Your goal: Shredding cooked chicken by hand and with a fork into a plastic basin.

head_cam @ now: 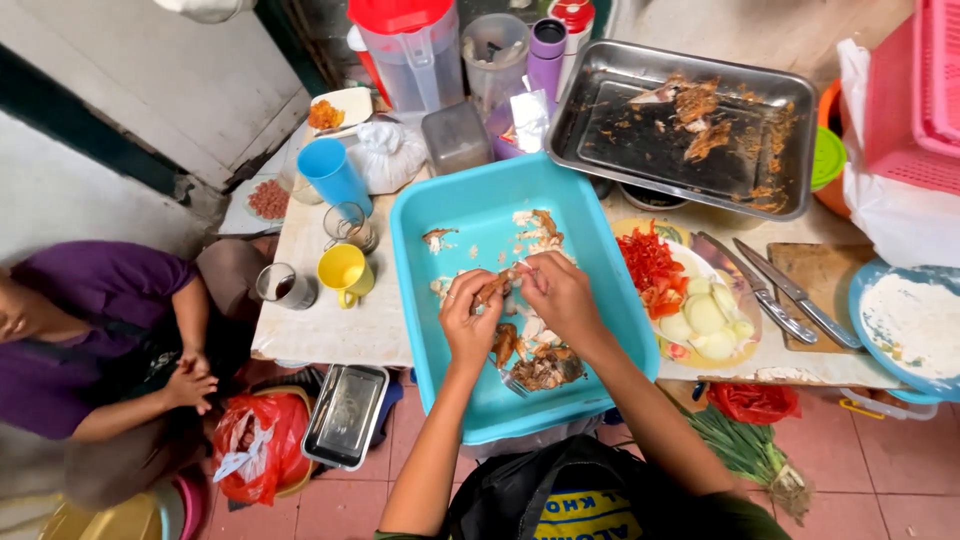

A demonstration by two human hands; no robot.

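Over the middle of the turquoise tray (pixel 470 215), the person's left hand (pixel 470 318) and right hand (pixel 560 295) meet on a small browned piece of fish (pixel 494 288); the fingers of both hands are curled in and pinched on it from either end, the left thumb and forefinger on its nearer end, the right fingertips on its farther end; the piece is held just above the tray floor, tilted.

Inside the tray, nearer the person than the hands, lies a heap of dark fish remains (pixel 540 368) with a fork (pixel 512 381) beside it; pale picked flesh (pixel 530 232) is scattered toward the tray's far side.

The tray rests on a pale worktop (pixel 330 325); beyond the tray's far right corner sits a metal baking pan (pixel 690 130) with fried scraps; right of the tray stands a plate (pixel 735 350) of red chopped pieces and pale slices, then two knives (pixel 775 290) and a wooden board (pixel 825 275); left of the tray stand a yellow mug (pixel 343 271) and a blue cup (pixel 333 172).

Farther left of the tray, off the worktop, another person in a purple shirt (pixel 85 320) crouches with hands clasped.
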